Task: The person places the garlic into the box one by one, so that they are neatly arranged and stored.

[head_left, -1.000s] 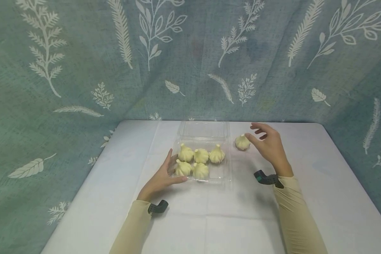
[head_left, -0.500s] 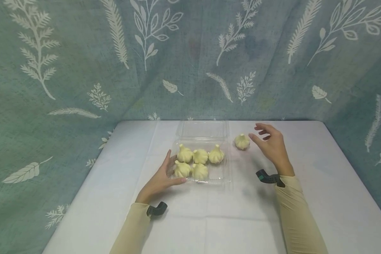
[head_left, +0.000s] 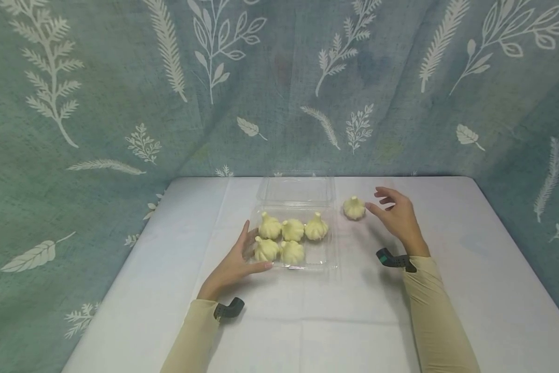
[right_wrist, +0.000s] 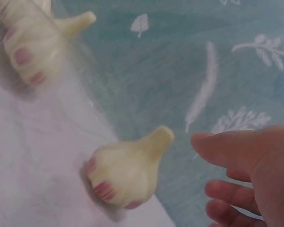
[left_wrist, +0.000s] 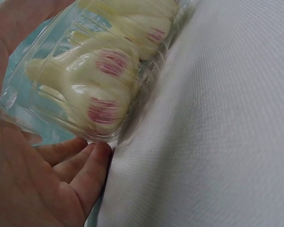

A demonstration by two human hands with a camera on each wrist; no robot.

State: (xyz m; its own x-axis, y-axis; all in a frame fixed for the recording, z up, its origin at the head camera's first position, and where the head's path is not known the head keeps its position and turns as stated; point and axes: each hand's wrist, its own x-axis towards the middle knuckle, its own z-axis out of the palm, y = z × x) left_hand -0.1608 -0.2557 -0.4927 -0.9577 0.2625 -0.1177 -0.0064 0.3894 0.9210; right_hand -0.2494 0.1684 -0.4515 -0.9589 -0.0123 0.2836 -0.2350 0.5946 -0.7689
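Observation:
A clear plastic clamshell container (head_left: 323, 256) lies on the table with its lid raised at the back. Inside it, three garlic bulbs (head_left: 316, 227) form the back row and two more stand front left. My left hand (head_left: 232, 264) holds the container's left front corner, thumb along the front edge and fingers at the left side. In the left wrist view those fingers (left_wrist: 92, 175) touch the lower wall. A single garlic bulb (head_left: 354, 208) stands right of the container. My right hand (head_left: 398, 215) is just right of this bulb, thumb and fingers apart, holding nothing; its thumb (right_wrist: 227, 149) points toward the stem.
The transparent lid (head_left: 298, 189) leans back near the table's far edge. A white cloth (head_left: 335, 331) covers the table. Behind hangs a blue-green curtain (head_left: 279, 124) with white leaf prints. Each wrist carries a dark camera band (head_left: 229, 309).
My right hand has shifted slightly right from over the loose bulb, then lowered a little beside it. The left hand keeps its place at the container. The head view has turned slightly.

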